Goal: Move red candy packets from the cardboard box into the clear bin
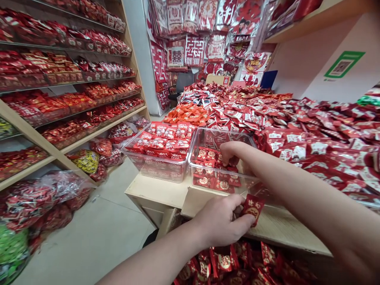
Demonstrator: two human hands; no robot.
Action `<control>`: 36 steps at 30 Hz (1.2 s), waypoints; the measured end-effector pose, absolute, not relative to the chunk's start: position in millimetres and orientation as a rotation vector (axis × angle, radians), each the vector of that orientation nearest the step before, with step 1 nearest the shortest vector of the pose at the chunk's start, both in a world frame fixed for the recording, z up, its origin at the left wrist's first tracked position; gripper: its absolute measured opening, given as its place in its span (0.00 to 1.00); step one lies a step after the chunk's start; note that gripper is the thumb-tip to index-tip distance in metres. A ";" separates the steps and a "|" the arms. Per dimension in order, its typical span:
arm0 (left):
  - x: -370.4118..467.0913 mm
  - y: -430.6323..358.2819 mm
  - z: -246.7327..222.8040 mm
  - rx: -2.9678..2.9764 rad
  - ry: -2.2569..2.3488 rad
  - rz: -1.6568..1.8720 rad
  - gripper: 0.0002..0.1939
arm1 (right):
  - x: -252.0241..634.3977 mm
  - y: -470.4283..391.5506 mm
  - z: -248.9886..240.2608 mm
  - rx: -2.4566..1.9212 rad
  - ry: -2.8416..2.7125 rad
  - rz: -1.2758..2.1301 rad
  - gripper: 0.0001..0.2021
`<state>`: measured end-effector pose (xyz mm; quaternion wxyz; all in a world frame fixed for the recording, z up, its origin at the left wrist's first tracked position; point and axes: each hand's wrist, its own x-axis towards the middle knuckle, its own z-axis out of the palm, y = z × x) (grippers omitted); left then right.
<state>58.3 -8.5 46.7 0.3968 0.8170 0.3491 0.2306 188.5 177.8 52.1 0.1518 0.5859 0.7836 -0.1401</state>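
My left hand (218, 221) is closed on a small red candy packet (253, 209) with gold print, pinched between thumb and fingers above an open cardboard box (196, 204). Many similar red candy packets (224, 261) lie inside that box. My right hand (234, 152) reaches into a clear plastic bin (197, 136), its fingers curled down over the red packets (204, 180) laid in rows there. Whatever is under its fingertips is hidden. The right forearm crosses in front of the bin's right side.
Left of this bin stands another clear bin (162, 176) filled with red and white packets. Heaped packets (297, 114) cover the table behind and to the right. Candy shelves (68, 79) line the left, with filled bags (44, 202) on the floor.
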 end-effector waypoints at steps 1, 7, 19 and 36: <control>58.3 -8.3 46.4 2.072 0.887 0.583 0.08 | 188.1 173.6 51.9 1.658 2.169 -0.464 0.11; 59.5 -7.0 47.4 2.077 0.889 0.575 0.08 | 181.0 158.7 47.0 1.550 1.997 -0.577 0.12; 62.3 -1.3 43.0 1.672 0.767 0.636 0.10 | 175.9 159.0 48.1 1.508 2.079 -0.505 0.11; 60.8 -7.0 43.0 1.487 0.652 0.789 0.20 | 222.0 -12.0 114.8 1.850 2.791 -0.773 0.13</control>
